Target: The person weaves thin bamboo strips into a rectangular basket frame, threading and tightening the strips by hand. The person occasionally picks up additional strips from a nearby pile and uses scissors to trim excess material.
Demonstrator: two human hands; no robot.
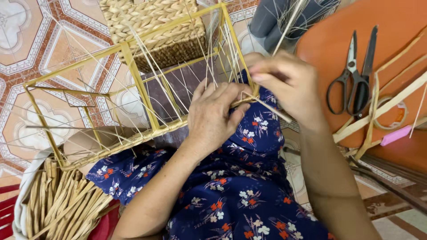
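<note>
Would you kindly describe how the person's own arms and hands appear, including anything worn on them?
Both forearms are bare, with no sleeves in view. The left hand and right hand wear no gloves, and no rings, watch or bracelets are visible. The fingers are uncovered, with short nails.

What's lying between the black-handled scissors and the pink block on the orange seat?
In the head view, pale flat straw strips cross between scissors and block.

No packages, signs or screens in view; no label clear enough to tell
</note>
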